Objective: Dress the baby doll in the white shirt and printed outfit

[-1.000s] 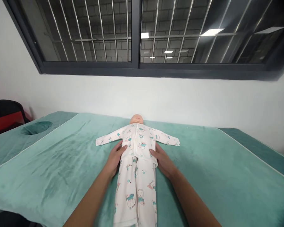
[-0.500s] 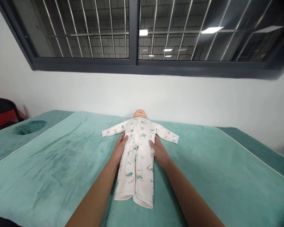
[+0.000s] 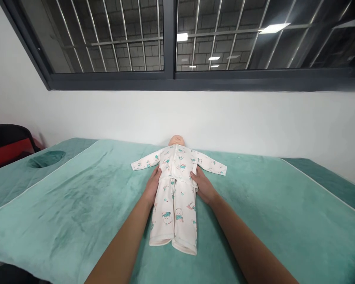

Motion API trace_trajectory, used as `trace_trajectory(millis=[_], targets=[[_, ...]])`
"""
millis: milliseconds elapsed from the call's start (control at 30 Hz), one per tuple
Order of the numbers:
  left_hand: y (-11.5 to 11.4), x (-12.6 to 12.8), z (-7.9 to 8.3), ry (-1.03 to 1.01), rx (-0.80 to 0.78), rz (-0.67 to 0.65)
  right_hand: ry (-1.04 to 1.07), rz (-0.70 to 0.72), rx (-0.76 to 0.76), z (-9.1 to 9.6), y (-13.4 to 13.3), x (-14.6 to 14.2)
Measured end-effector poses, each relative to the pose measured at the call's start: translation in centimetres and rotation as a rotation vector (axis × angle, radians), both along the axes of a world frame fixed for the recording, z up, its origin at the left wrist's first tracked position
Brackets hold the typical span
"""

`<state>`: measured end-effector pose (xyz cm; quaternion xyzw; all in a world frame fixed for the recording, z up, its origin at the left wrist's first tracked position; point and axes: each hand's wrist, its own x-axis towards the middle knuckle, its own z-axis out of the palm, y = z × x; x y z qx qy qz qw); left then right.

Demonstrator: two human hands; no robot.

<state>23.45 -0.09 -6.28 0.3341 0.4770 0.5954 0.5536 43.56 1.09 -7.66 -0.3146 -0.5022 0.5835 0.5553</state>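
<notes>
A baby doll (image 3: 177,140) lies on its back on the bed, head toward the wall, arms spread. It wears a white printed pajama top (image 3: 179,162) and matching pajama trousers (image 3: 174,213), whose leg ends look flat and hollow. My left hand (image 3: 153,184) presses on the doll's left-hand side in the picture, around the waist, with its fingers partly hidden. On the opposite side my right hand (image 3: 203,185) grips the waist, thumb over the hem of the top and fingers tucked behind.
A green plush cover (image 3: 260,205) spreads over the bed, with a round face hole (image 3: 46,159) at the far left. A black and red chair (image 3: 10,144) stands beyond it. Behind the bed rise a white wall (image 3: 239,122) and a dark-framed window (image 3: 112,82) with metal bars.
The view has shifted slightly, so the doll and hands appear a little farther right. My left thumb shows less over the top than before. Both hands stay at the doll's waist.
</notes>
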Motion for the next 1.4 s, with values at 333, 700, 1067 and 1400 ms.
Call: trace_trajectory(millis=[333,700,1067,1400], targets=[[0.5,-0.2,-1.3,-0.017,0.073,-0.061,-0.02,-0.02,0.041,-0.5,0.2,0.0],[-0.2,-0.2,-1.2,0.095,0.09,0.069,-0.098,-0.117,-0.022,-0.8,-0.5,0.7],[-0.7,-0.2,-1.1,0.199,0.081,0.253,-0.55,-0.426,-0.12,-1.3,-0.3,2.0],[-0.9,-1.5,-1.1,0.067,0.027,0.352,-0.713,-0.513,-0.032,-1.0,-0.7,2.7]])
